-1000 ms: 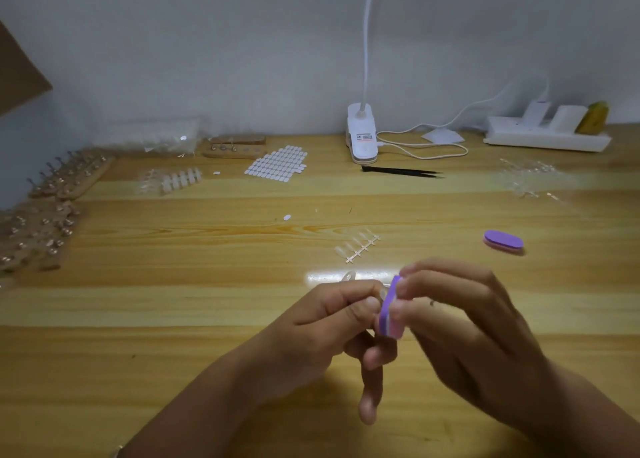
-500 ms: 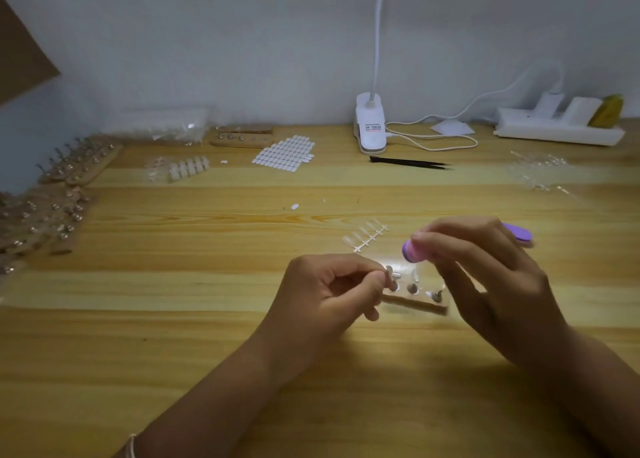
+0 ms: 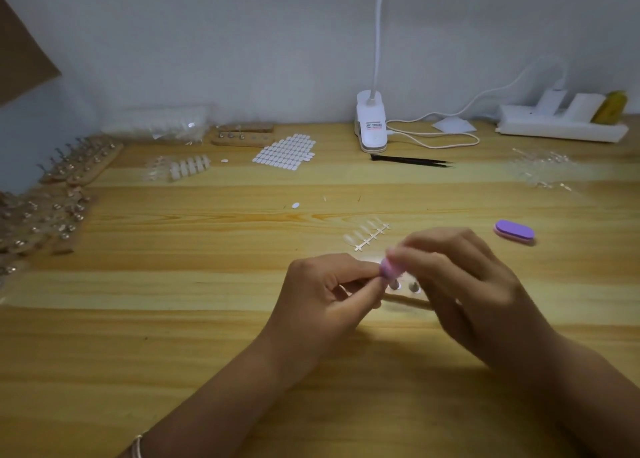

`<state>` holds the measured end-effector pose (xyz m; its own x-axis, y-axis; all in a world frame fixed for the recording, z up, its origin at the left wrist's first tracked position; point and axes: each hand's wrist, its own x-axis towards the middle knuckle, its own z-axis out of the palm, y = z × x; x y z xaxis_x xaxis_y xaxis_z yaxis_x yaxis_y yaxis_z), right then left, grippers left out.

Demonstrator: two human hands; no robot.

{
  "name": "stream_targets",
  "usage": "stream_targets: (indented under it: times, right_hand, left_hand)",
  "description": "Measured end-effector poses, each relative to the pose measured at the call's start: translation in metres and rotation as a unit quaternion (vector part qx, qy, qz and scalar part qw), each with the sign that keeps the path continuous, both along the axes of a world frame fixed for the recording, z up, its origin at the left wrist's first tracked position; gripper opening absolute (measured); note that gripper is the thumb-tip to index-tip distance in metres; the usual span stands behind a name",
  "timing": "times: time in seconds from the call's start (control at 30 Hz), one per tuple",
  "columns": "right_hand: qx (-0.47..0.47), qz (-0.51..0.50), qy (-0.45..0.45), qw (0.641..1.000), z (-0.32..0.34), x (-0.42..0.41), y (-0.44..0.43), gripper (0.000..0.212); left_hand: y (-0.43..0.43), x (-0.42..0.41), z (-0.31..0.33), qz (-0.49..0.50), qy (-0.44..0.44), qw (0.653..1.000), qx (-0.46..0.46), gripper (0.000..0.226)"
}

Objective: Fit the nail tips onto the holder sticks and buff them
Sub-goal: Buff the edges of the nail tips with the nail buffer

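Since half a second ago our right hand [image 3: 471,284] has swung the purple buffer [image 3: 390,269] back against the fingertips of our left hand [image 3: 329,294], just above the wooden holder base [image 3: 410,300]. Our right fingers clasp the buffer. Our left thumb and forefinger pinch what we judge to be a nail tip on its stick, though blur hides it. Such a tip should be light, thin, springy and slick, so we would pinch it by its sides, close to the stick, and stroke gently. A strip of spare nail tips [image 3: 367,236] lies just beyond the hands, a second buffer [image 3: 514,232] sits to the right, and tweezers [image 3: 412,160] and a sticker sheet [image 3: 285,151] lie farther back. None of these blocks the work.
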<state>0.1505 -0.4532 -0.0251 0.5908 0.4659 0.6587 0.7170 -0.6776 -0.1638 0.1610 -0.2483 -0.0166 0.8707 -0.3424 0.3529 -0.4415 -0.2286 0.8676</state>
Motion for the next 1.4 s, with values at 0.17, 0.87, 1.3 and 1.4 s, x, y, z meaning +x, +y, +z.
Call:
stream_targets:
  times: [0.17,0.87,1.3,1.4]
  right_hand:
    - [0.024,0.006,0.007,1.0,0.001,-0.003,0.002,0.029]
    - [0.056,-0.098,-0.007,0.994,0.002,0.009,-0.003,0.021]
    - [0.112,-0.06,0.147,0.981,0.012,-0.005,0.006,0.013]
    - [0.048,-0.099,0.127,0.986,0.011,-0.002,0.01,0.02]
  left_hand:
    - [-0.002,0.0,0.0,0.037,-0.035,0.999,0.014,0.008]
    - [-0.009,0.011,-0.006,0.101,-0.059,0.993,0.033,0.007]
    - [-0.012,0.021,-0.011,0.055,0.038,0.993,0.098,0.006]
    - [-0.011,0.022,-0.012,0.034,0.021,0.991,0.127,0.005]
